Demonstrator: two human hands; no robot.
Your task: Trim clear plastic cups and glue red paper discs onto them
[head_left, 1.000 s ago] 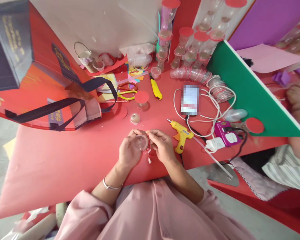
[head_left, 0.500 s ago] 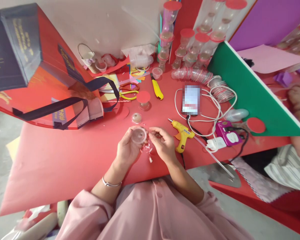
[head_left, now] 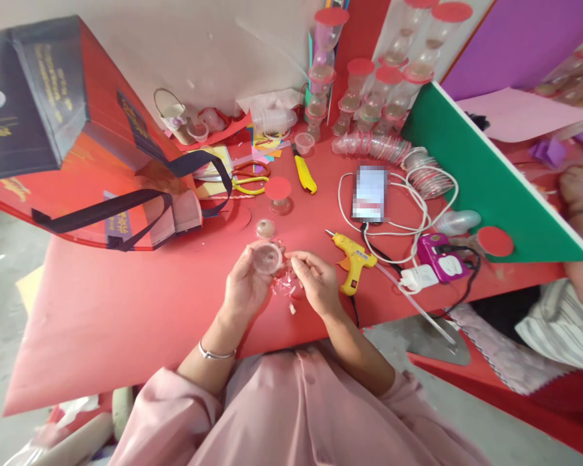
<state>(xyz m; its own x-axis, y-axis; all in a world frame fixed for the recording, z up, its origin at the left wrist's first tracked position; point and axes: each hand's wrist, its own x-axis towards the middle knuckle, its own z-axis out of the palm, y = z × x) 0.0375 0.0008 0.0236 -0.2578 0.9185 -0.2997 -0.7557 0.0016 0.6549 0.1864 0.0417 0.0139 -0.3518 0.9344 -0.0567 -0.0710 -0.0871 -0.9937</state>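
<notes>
My left hand [head_left: 245,285] is closed around a small clear plastic cup [head_left: 267,258], its round opening facing up toward me. Just right of the cup, my right hand [head_left: 315,279] has its thumb and fingers pinched together; whatever lies between the fingertips is too small to make out. Pale scraps [head_left: 285,285] lie on the red tabletop between the hands. Beyond the cup stands a small domed clear piece [head_left: 265,228] with pale contents. Farther back is a short hourglass-like piece with a red disc [head_left: 278,189] on top.
To the right lie a yellow glue gun [head_left: 354,259], a phone [head_left: 370,193] with white cable and a purple power adapter [head_left: 442,257]. A yellow cutter [head_left: 304,173] and scissors [head_left: 250,185] sit behind. A large bag [head_left: 102,168] stands left; a green divider [head_left: 480,175] borders the right.
The cup and my left hand have shifted very slightly to the left. My right hand's fingers have drawn a little closer together, still beside the cup.
</notes>
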